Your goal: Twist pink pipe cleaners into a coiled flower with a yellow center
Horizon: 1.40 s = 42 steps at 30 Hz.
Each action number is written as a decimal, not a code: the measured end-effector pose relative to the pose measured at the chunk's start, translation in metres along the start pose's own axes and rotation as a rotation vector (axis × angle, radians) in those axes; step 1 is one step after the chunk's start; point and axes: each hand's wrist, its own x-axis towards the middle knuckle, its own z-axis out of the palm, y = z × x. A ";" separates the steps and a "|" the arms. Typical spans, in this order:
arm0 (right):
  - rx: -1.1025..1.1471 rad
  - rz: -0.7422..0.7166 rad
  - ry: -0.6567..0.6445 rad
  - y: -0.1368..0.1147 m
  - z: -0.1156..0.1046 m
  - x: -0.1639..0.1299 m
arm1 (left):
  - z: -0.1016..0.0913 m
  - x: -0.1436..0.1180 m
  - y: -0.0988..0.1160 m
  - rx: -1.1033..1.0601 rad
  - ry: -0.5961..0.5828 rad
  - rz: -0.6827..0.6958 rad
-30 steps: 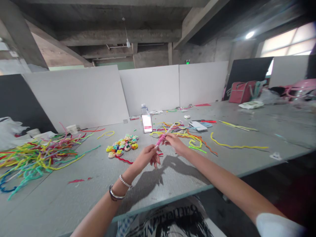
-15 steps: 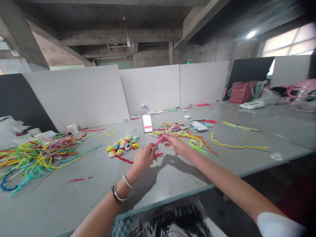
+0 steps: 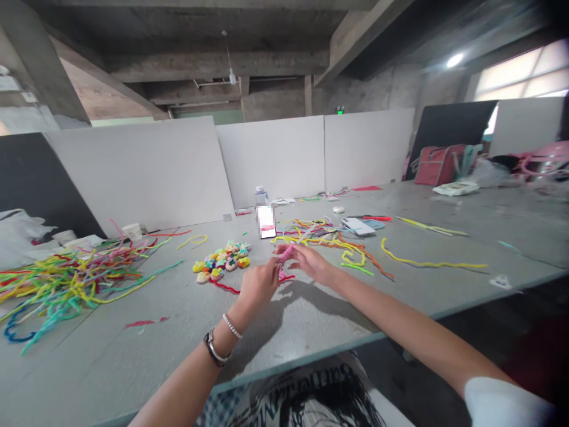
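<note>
While both arms reach up from the bottom of the frame, the left hand (image 3: 260,280), just below centre, has its fingers curled together around the lower end of a pink fuzzy coil (image 3: 287,255). Just above and to the right, the right hand (image 3: 313,263) seems to pinch the same coil between thumb and fingertips, its other fingers bent loosely. The coil sits between them at the middle of the frame, on a thin pale stick (image 3: 306,233) that slants toward the upper right. It should be very light, soft outside and springy within, hardly slippery but easy to squash or unwind; the ends of the coil look the safest hold, with the bare stick for steadying. A second ago the left fingers hung spread below the coil; now they are folded in, knuckles up. Farther off, the flower cluster (image 3: 222,261) and the upright phone (image 3: 267,223) have stayed put.
</note>
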 end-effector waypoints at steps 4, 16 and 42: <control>-0.015 -0.013 0.161 -0.002 0.002 0.001 | -0.001 -0.001 0.002 0.000 0.013 -0.012; -0.026 0.048 0.145 -0.002 -0.001 0.000 | 0.003 -0.001 -0.003 -0.115 0.046 -0.008; 0.013 -0.136 -0.074 -0.001 -0.010 -0.005 | -0.015 0.005 0.003 -1.650 -0.583 -0.204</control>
